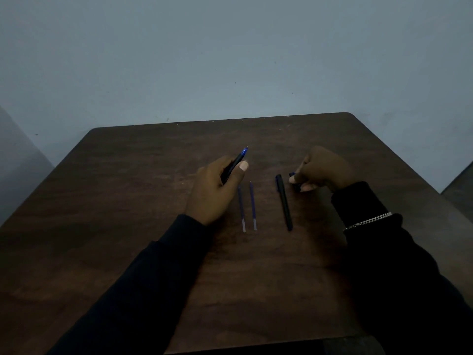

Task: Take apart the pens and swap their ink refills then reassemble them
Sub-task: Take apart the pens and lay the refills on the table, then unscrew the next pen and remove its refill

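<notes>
My left hand (217, 185) grips a black pen (236, 162) with a blue tip section, its point aimed up and away from me. Two thin blue ink refills (241, 208) (253, 206) lie side by side on the table just right of that hand. A black pen barrel (284, 202) lies to their right, pointing away from me. My right hand (322, 170) is curled around a small dark blue pen part (292, 174) right of the barrel's far end; most of that part is hidden by the fingers.
A dark wooden table (128, 226) with rounded far corners stands against a plain grey-blue wall (230, 60). A silver chain bracelet (368, 221) sits over my right dark sleeve. The light is dim.
</notes>
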Demonstrator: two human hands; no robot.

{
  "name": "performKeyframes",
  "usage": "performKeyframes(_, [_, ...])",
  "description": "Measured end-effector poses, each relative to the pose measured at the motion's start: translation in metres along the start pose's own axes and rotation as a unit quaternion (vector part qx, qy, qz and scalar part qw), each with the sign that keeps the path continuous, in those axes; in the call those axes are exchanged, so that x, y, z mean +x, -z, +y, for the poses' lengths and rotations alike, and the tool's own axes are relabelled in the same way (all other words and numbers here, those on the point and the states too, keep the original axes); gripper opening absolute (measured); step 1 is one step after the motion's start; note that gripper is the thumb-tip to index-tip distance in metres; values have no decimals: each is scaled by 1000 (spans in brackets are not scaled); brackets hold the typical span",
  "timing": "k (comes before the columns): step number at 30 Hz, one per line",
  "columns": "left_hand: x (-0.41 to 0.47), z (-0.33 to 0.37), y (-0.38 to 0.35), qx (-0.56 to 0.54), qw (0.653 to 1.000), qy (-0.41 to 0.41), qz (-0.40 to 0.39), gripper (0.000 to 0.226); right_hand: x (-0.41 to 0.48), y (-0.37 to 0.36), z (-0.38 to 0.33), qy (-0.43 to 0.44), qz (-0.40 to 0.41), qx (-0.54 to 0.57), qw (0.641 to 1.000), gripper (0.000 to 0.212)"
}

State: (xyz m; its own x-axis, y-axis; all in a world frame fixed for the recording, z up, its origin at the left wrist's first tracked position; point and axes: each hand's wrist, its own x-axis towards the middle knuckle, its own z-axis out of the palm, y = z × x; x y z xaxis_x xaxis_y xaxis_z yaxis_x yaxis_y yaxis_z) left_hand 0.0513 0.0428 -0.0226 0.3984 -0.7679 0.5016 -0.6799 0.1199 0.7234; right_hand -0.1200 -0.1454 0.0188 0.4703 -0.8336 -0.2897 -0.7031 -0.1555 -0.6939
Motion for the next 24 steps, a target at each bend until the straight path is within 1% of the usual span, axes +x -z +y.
performKeyframes(4, [0,0,-1,3,1000,1,-4,48,-4,-3,-1,-15,4,-2,1000,13])
performKeyframes(6, [0,1,-1,4,1000,1,-8,46,-6,-3,-2,-20,3,4,1000,12])
performKeyframes(10, [1,1,-2,2,1000,0,-11,41,-7,-2,-3,-32,5,-7,999,18])
performKeyframes(17, [0,2,-1,0,1000,-2,-12,43,-8,0,-1,-47,10,-8,999,35])
performKeyframes(24, [0,1,-2,0,1000,-3,-4,45,-6,1,0,-41,29,-26,998,32])
